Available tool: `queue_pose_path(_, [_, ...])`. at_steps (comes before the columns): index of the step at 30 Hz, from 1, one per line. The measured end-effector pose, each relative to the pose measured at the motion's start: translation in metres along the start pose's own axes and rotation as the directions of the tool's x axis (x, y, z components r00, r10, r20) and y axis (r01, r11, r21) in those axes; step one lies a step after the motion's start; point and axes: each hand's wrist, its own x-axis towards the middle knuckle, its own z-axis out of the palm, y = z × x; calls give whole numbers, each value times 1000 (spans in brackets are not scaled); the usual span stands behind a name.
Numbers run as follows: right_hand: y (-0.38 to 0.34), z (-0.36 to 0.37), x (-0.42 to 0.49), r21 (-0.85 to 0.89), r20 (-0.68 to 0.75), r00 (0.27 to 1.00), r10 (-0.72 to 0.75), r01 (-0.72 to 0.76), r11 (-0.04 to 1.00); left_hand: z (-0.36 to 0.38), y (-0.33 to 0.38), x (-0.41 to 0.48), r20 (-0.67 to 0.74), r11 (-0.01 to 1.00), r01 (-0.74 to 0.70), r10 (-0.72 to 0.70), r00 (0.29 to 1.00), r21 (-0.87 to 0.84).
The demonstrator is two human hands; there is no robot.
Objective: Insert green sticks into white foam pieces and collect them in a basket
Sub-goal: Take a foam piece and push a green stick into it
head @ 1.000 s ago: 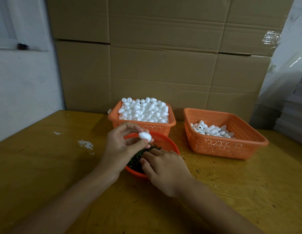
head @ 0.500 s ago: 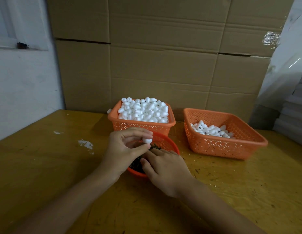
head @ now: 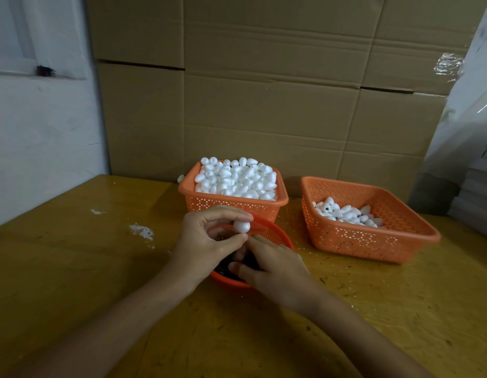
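Note:
My left hand (head: 206,242) pinches a white foam piece (head: 241,225) between thumb and fingertips, just above a small round red bowl (head: 266,227) of dark green sticks (head: 223,268). My right hand (head: 275,271) reaches into that bowl, its fingertips down among the sticks; whether they grip one is hidden. An orange basket (head: 231,204) heaped with plain foam pieces stands behind the bowl. A second orange basket (head: 373,238) on the right holds a small pile of foam pieces, some showing green ends.
Everything sits on a yellow wooden table (head: 73,255) with white smears on its left part. Stacked cardboard boxes (head: 264,105) form a wall behind the baskets. A white wall stands at the left; grey stacked material (head: 474,192) stands at the far right.
My left hand turned the foam piece from lying sideways to end-on and lowered it slightly toward my right hand. My right hand stayed in the bowl.

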Motion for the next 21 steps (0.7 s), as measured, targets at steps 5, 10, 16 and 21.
queue_pose_path(5, [3, 0, -1, 79, 3, 1000, 1, -1, 997, 2, 0, -2, -9, 1000, 24, -24, 1000, 17])
queue_pose_path(10, [5, -2, -1, 143, -5, 1000, 0, 0, 990, 1, 1, -1, 1, 1000, 15, -15, 1000, 21])
queue_pose_path(16, [5, -3, -1, 208, -89, 996, 20, -1, 978, 2, 3, -1, -1, 1000, 4, -4, 1000, 22])
queue_pose_path(21, [2, -5, -2, 259, -108, 992, 61, -31, 965, 2, 3, -2, 7, 1000, 3, -3, 1000, 19])
